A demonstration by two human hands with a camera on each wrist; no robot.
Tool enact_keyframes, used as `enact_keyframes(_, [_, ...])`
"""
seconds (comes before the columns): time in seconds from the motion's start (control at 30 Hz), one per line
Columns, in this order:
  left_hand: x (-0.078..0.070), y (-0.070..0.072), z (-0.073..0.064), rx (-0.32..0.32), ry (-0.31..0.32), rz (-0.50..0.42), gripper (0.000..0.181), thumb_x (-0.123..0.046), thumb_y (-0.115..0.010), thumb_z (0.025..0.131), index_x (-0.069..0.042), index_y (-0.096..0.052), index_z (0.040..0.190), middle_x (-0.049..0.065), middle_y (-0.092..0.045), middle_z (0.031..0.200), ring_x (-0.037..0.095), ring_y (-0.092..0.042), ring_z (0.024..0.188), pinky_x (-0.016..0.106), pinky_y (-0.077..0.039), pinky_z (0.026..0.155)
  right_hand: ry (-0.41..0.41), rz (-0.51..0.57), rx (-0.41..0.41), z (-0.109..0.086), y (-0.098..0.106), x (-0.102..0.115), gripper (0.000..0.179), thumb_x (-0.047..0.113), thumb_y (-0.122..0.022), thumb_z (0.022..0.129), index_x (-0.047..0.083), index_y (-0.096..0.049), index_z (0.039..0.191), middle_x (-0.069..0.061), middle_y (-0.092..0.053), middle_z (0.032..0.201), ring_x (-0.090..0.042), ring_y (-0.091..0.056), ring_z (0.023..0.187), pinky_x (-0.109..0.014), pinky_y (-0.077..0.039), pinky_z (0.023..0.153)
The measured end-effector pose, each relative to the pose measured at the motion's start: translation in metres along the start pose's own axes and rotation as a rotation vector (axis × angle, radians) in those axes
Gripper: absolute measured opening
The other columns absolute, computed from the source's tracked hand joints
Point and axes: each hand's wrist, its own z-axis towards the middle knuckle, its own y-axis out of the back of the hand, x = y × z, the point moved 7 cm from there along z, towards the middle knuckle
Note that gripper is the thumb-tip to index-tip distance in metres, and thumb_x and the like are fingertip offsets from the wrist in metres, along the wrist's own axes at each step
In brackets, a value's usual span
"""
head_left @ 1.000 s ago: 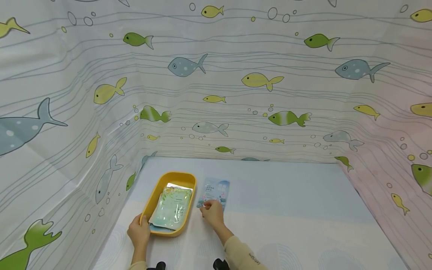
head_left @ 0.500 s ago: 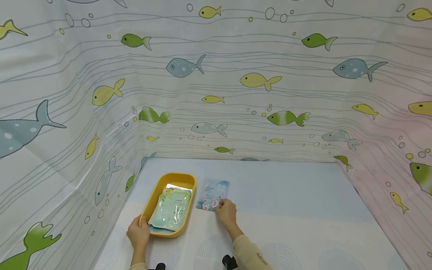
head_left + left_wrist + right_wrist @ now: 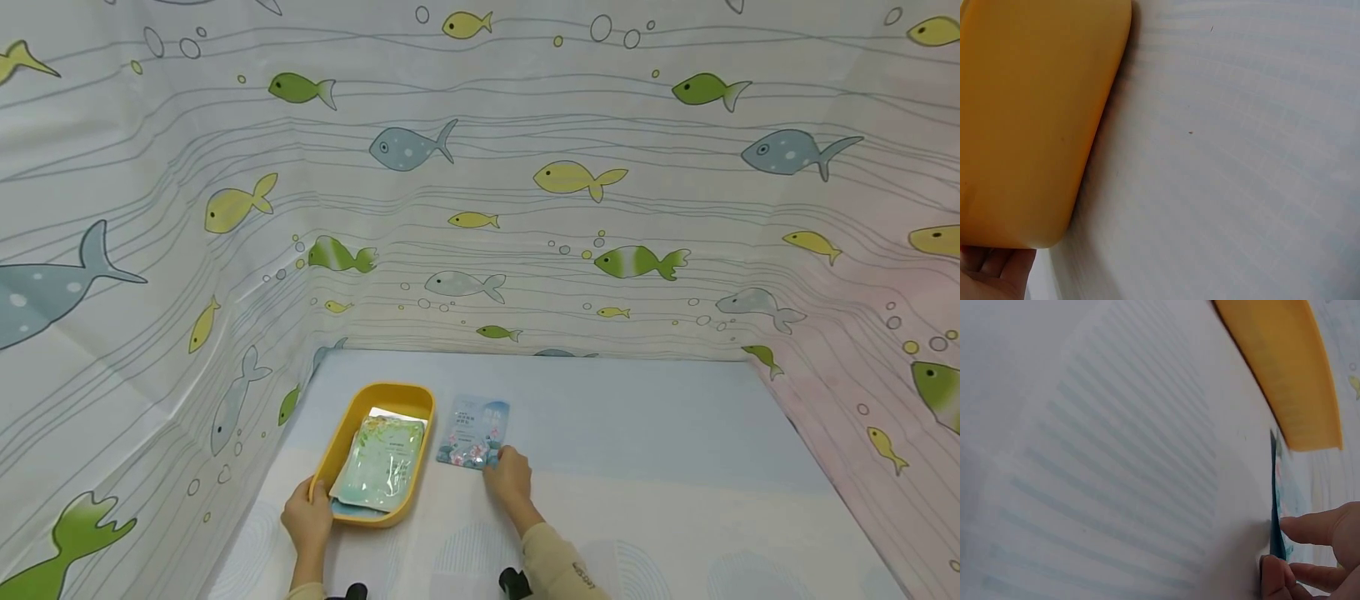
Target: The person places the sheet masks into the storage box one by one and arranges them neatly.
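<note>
A yellow plastic tray [image 3: 399, 400] stands at the left of the table, and several flat packets lie in it. On top is a pale green sheet-mask packet [image 3: 386, 458]. My left hand [image 3: 307, 518] grips the tray's near left side; in the left wrist view its fingers show at the tray wall [image 3: 1029, 125]. Right of the tray a blue sheet-mask packet [image 3: 474, 429] with pink flowers lies on the table. My right hand [image 3: 510, 479] pinches its near right corner. In the right wrist view, the thumb is on top and fingers are under the slightly raised edge.
The table [image 3: 645, 433] has a pale blue and white cover and stretches away to the right. A fish-print curtain [image 3: 555, 233] encloses it at the back and both sides. The tray's wall [image 3: 1291, 375] stands close beside the blue packet.
My right hand has moved right along the blue packet's near edge, from its left corner to its right corner. My left hand stays on the tray, and the packet keeps its place.
</note>
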Motion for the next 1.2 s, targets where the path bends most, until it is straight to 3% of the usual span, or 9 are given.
enact_keyframes(0.07, [0.001, 0.001, 0.0, -0.025, -0.016, -0.016, 0.026, 0.001, -0.051, 0.089, 0.019, -0.058, 0.105, 0.037, -0.061, 0.101, 0.052, -0.058, 0.095, 0.055, -0.048, 0.079, -0.001, 0.011, -0.009, 0.0, -0.002, -0.001, 0.026, 0.004, -0.072, 0.073, -0.009, -0.061, 0.093, -0.02, -0.065, 0.081, -0.024, -0.061, 0.063, -0.035, -0.053, 0.057])
enact_keyframes(0.27, [0.003, 0.001, -0.001, -0.028, -0.007, -0.013, 0.026, -0.001, -0.05, 0.089, 0.019, -0.059, 0.104, 0.036, -0.061, 0.1, 0.052, -0.057, 0.095, 0.055, -0.047, 0.08, -0.054, 0.066, -0.083, 0.004, -0.003, -0.009, 0.026, 0.006, -0.073, 0.075, -0.008, -0.059, 0.09, -0.02, -0.065, 0.08, -0.031, -0.064, 0.067, -0.038, -0.054, 0.059])
enact_keyframes(0.3, [0.002, 0.0, -0.001, -0.012, -0.005, -0.003, 0.026, 0.001, -0.049, 0.089, 0.02, -0.058, 0.105, 0.039, -0.058, 0.102, 0.055, -0.055, 0.097, 0.06, -0.044, 0.081, -0.067, 0.076, -0.097, 0.005, -0.003, -0.011, 0.024, 0.006, -0.073, 0.075, -0.008, -0.059, 0.09, -0.019, -0.065, 0.08, -0.031, -0.064, 0.068, -0.039, -0.054, 0.06])
enact_keyframes(0.37, [0.001, 0.001, 0.0, -0.014, 0.002, 0.007, 0.025, 0.003, -0.049, 0.089, 0.02, -0.058, 0.106, 0.038, -0.059, 0.103, 0.054, -0.055, 0.097, 0.06, -0.044, 0.082, -0.089, 0.117, -0.107, 0.007, -0.002, -0.016, 0.022, 0.005, -0.074, 0.075, -0.008, -0.062, 0.088, -0.016, -0.065, 0.076, -0.029, -0.064, 0.066, -0.038, -0.054, 0.061])
enact_keyframes(0.57, [0.0, 0.0, 0.002, -0.008, 0.011, 0.013, 0.025, 0.003, -0.049, 0.09, 0.02, -0.058, 0.107, 0.038, -0.059, 0.104, 0.054, -0.055, 0.099, 0.059, -0.045, 0.083, -0.193, 0.373, 0.001, 0.016, -0.004, -0.028, 0.018, 0.0, -0.071, 0.078, -0.011, -0.065, 0.091, -0.01, -0.065, 0.061, -0.014, -0.062, 0.046, -0.025, -0.053, 0.051])
enact_keyframes(0.7, [0.002, -0.001, 0.001, -0.002, 0.02, 0.018, 0.026, 0.003, -0.048, 0.09, 0.02, -0.057, 0.108, 0.039, -0.058, 0.105, 0.054, -0.055, 0.099, 0.06, -0.044, 0.083, -0.298, 0.5, 0.102, 0.017, -0.005, -0.034, 0.024, -0.003, -0.068, 0.079, -0.014, -0.062, 0.099, -0.015, -0.066, 0.073, -0.008, -0.06, 0.046, -0.021, -0.052, 0.049])
enact_keyframes(0.83, [0.001, 0.0, 0.0, -0.008, 0.01, 0.018, 0.025, 0.003, -0.049, 0.09, 0.02, -0.057, 0.107, 0.039, -0.058, 0.104, 0.055, -0.055, 0.098, 0.06, -0.044, 0.083, -0.342, 0.564, 0.138, 0.015, -0.003, -0.037, 0.025, -0.008, -0.063, 0.077, -0.017, -0.06, 0.1, -0.024, -0.064, 0.085, -0.011, -0.063, 0.049, -0.021, -0.054, 0.053])
enact_keyframes(1.07, [0.001, 0.0, 0.0, -0.014, -0.001, 0.02, 0.025, 0.004, -0.049, 0.089, 0.02, -0.057, 0.106, 0.039, -0.058, 0.103, 0.055, -0.055, 0.097, 0.06, -0.045, 0.081, -0.328, 0.675, 0.122, 0.015, -0.008, -0.048, 0.027, -0.012, -0.061, 0.074, -0.02, -0.059, 0.099, -0.033, -0.06, 0.1, -0.025, -0.07, 0.061, -0.028, -0.056, 0.059])
enact_keyframes(1.2, [0.001, 0.0, 0.0, -0.019, -0.001, 0.016, 0.025, 0.004, -0.049, 0.089, 0.02, -0.058, 0.105, 0.039, -0.059, 0.103, 0.054, -0.055, 0.097, 0.06, -0.045, 0.081, -0.288, 0.743, 0.115, 0.013, -0.007, -0.048, 0.024, -0.014, -0.061, 0.075, -0.02, -0.059, 0.097, -0.035, -0.058, 0.097, -0.026, -0.07, 0.062, -0.029, -0.057, 0.059])
